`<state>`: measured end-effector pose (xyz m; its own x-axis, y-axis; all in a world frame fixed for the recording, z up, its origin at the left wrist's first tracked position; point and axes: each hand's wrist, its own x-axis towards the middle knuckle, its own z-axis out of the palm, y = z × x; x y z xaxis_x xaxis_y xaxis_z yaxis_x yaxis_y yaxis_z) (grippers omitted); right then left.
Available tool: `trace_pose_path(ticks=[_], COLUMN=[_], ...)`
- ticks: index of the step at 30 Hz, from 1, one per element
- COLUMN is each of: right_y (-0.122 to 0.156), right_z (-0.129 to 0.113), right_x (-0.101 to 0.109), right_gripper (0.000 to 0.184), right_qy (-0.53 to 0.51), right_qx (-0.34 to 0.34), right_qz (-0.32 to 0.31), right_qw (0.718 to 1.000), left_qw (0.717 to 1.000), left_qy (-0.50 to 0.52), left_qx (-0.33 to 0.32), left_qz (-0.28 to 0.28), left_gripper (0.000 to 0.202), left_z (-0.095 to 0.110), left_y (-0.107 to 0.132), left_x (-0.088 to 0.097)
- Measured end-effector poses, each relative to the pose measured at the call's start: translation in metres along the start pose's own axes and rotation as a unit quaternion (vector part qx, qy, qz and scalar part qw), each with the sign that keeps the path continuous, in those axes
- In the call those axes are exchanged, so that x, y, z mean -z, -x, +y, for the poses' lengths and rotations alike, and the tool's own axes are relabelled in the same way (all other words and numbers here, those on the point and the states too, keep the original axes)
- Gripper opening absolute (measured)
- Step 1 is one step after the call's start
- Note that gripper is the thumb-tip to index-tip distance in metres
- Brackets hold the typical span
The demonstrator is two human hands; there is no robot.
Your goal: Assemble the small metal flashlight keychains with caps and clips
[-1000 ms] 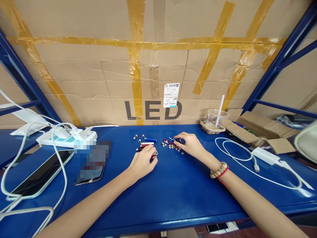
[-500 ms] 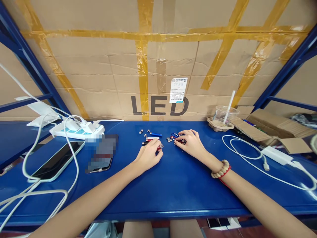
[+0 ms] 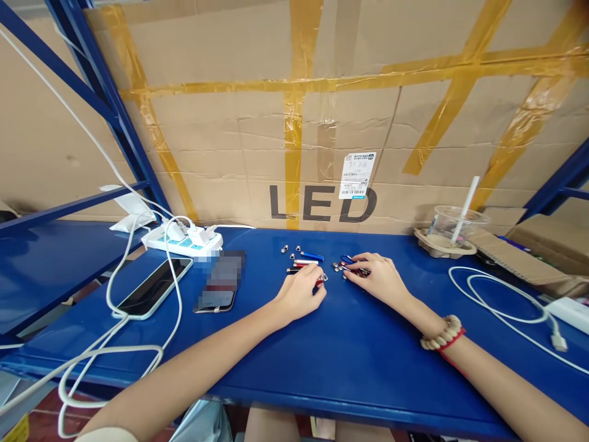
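My left hand (image 3: 301,296) is closed round a small red tube (image 3: 318,282) with a shiny metal ring end, most of it hidden by the fingers. Just beyond it lie a blue tube (image 3: 312,256), a white tube (image 3: 305,262) and a dark one (image 3: 289,271). My right hand (image 3: 378,277) has its fingers bent down onto a pile of small parts, thumb and fingertips close together. A blue loop-shaped piece (image 3: 346,259) and small silver caps (image 3: 337,267) stick out beside the fingertips. What those fingers grip is hidden.
More metal caps (image 3: 284,249) lie behind the tubes. Two phones, one pale-edged (image 3: 156,288) and one dark (image 3: 225,282), a power strip (image 3: 184,244) and looped cables are at left. A plastic cup (image 3: 453,224), white cable (image 3: 488,312) and open carton (image 3: 547,245) stand right. A large cardboard sheet (image 3: 221,153) backs the table.
The view has swung left, so everything sits further right in the picture. Both hands keep nearly the same places on the table, the left still with the red tube.
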<state>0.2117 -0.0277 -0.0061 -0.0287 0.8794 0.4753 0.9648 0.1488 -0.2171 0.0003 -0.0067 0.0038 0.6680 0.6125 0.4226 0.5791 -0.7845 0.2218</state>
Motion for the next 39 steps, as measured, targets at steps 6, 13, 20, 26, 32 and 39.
trace_pose_path(ticks=[6, 13, 20, 26, 32, 39], right_y=[-0.001, -0.001, -0.002, 0.003, 0.005, 0.004], right_z=[0.003, 0.004, -0.001, -0.018, -0.025, -0.019], right_x=[-0.003, -0.002, 0.003, 0.011, 0.013, 0.008], right_gripper=[0.014, 0.013, 0.014, 0.013, 0.012, 0.013], right_qy=[-0.025, -0.038, -0.087, -0.200, -0.197, -0.172], right_qx=[-0.017, -0.002, 0.060, 0.135, 0.141, 0.092], right_qz=[-0.002, -0.008, 0.075, -0.016, -0.080, -0.047], right_qw=[1.000, 0.999, 0.992, 0.970, 0.967, 0.980], left_qw=[1.000, 1.000, 0.999, 0.997, 0.996, 0.996], left_qy=[0.002, 0.002, 0.032, 0.029, 0.019, 0.019], left_qx=[-0.015, -0.014, 0.041, 0.073, 0.084, 0.085], left_qz=[0.002, -0.003, 0.006, 0.004, 0.000, 0.006], left_gripper=[0.009, 0.009, 0.007, 0.009, 0.010, 0.010], left_z=[-0.001, -0.001, 0.001, 0.000, 0.001, 0.002], left_y=[0.000, 0.000, -0.001, -0.003, -0.004, -0.004], left_x=[-0.002, -0.001, 0.001, -0.002, -0.002, 0.000])
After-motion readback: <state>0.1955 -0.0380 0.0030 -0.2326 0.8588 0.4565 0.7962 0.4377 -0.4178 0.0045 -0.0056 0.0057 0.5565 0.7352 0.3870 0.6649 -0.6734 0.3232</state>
